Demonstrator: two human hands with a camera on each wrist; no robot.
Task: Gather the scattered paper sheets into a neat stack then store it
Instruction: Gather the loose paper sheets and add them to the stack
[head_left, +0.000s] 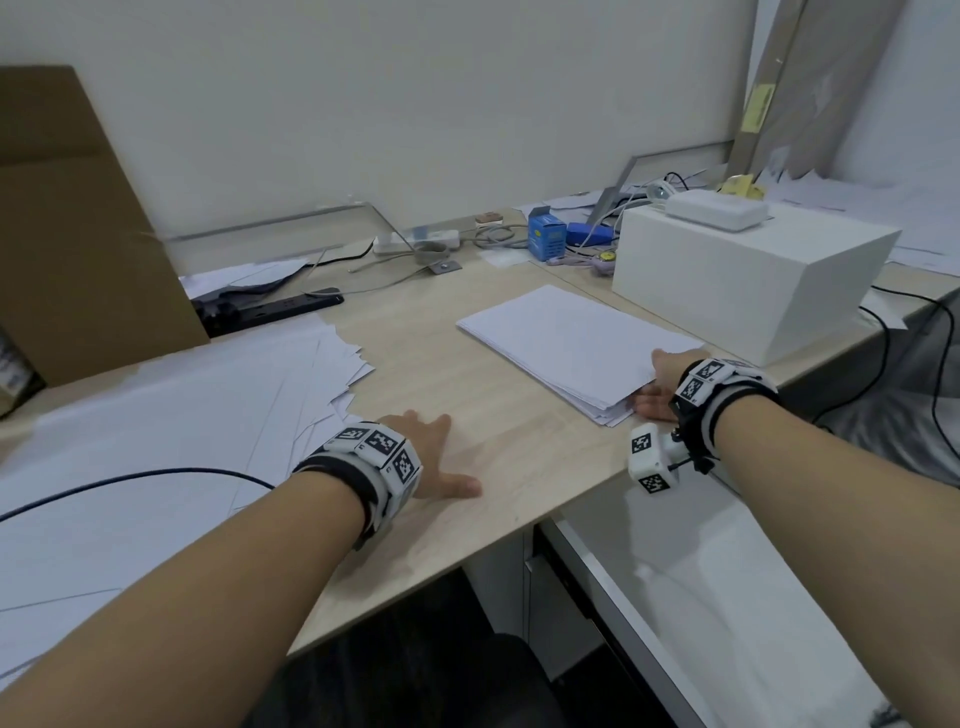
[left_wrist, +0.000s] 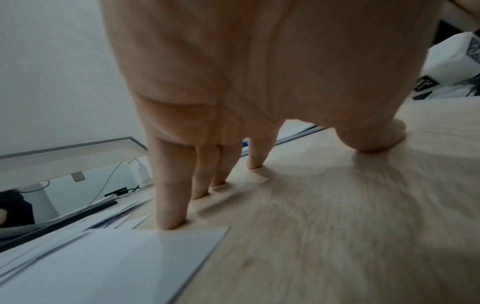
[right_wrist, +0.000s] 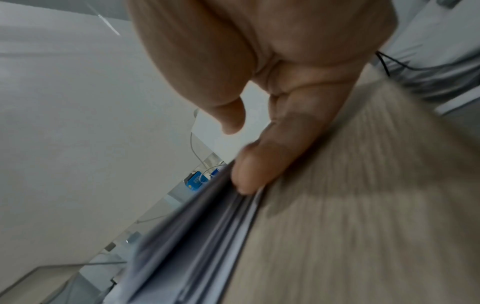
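The right hand (head_left: 657, 384) is partly hidden in the head view: its fingers go under the near corner of the paper stack (head_left: 571, 338), so you can't see the tips. The right wrist pic is blurry, but it shows the fingers (right_wrist: 259, 164) pushed in at the stack's edge w/ the thumb apart above; can't tell if the thumb touches the top sheet. The stack edge there looks like lots of thin gray-white layers, not quite even.

The stack is flat, white, a rectangle, on the light wood desk (head_left: 467, 415), just beside a white box (head_left: 743, 275).

The left hand (head_left: 436, 457) lies flat on the bare desk, fingers straight & spread a bit, tips pressing the wood. Its little finger (left_wrist: 171, 205) sits right at the corner of one loose sheet.

Loose sheets (head_left: 182, 415) cover the left side, fanned & messy, corners poking out. The pile is cut off at the pic's edge. A thin dark cable (head_left: 130, 475) lies across them. A brown cardboard piece (head_left: 78, 234) leans behind.

An open white drawer (head_left: 727, 597) sits below the desk on the right.
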